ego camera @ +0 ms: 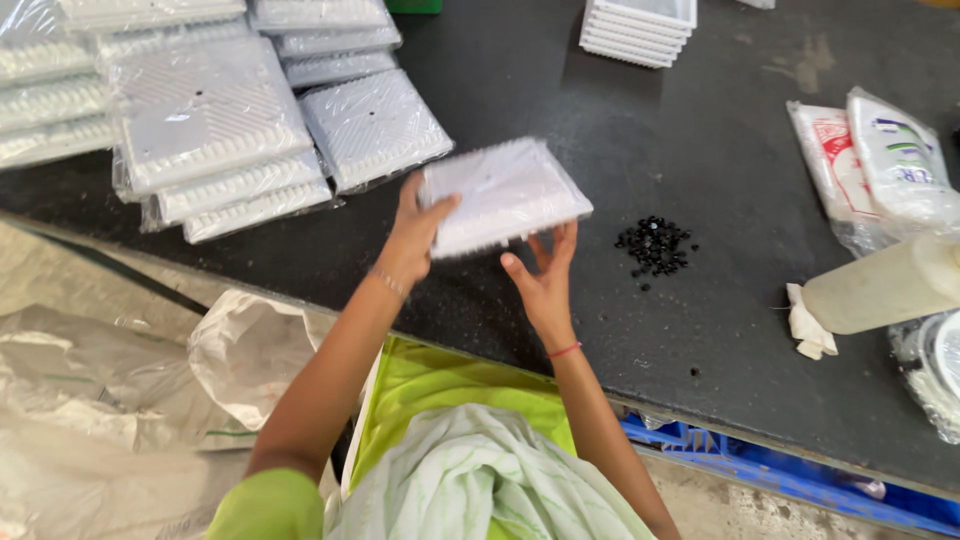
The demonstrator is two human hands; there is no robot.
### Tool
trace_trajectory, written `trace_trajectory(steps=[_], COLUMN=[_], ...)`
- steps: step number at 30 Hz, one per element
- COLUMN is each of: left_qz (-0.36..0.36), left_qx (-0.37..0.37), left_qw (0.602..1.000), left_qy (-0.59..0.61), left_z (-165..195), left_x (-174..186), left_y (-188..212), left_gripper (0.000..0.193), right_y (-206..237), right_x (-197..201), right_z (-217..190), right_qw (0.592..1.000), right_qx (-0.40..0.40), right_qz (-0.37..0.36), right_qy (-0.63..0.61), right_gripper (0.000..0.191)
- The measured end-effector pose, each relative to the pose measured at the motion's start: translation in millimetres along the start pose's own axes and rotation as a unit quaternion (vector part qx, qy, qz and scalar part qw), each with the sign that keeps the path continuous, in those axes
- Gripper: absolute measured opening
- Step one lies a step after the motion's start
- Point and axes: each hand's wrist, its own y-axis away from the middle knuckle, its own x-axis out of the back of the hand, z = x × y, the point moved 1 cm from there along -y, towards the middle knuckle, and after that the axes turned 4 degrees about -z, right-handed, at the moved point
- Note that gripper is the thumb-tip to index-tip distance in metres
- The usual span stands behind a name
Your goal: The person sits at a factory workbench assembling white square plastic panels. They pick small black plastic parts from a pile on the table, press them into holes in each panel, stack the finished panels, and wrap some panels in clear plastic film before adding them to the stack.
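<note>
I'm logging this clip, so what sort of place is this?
Probably a small packing or assembly workshop: stacks of plastic-wrapped white rectangular trays on a dark worktable, a loose pile of small black beads, and both hands holding one white plastic tray.

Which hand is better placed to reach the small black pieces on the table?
The right hand, probably. It holds the near edge of the white tray on the side of the black pieces, which lie just right of it. The left hand grips the tray's far left edge.
</note>
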Motion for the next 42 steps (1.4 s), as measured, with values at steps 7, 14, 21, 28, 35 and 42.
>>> trace_trajectory(steps=[7,14,21,28,35,42], left_qz=[-0.067,-0.170,-0.152,-0.017,-0.113,-0.094], left_qx=[0.142,0.176,0.213,-0.210,-0.253,-0.260], left_qw=[0.980,0.954,0.963,0.930,0.919,0.895], left_qy=[0.121,0.176,0.059,-0.300,-0.280,-0.349], left_z=[14.9,44.5,37.3,64.7,102.2,119.3], left_x=[3.4,-9.8,2.6,36.3,9.1,2.8], left_y=[77.0,127.1,113.3,41.9,18.1,14.3], left_gripper=[0.079,0.089,0.083,0.047,0.038,0.014], right_y=[-22.7,-78.3,-115.5,-135.2,-133.5,-123.8], right_x=[-1.1,13.7,-1.3,-10.6,-29.6,-39.3], right_z=[-40.6,-82.5,-82.6,-88.4,-102.5,-112.4], right_qw=[0.990,0.952,0.915,0.924,0.928,0.948], right_qx=[-0.019,-0.199,-0.267,-0.084,-0.089,0.002], right_qz=[-0.091,-0.227,-0.304,-0.367,-0.344,-0.264], right_qy=[-0.108,-0.049,0.019,0.064,0.115,0.179], right_gripper=[0.121,0.109,0.081,0.079,0.054,0.021])
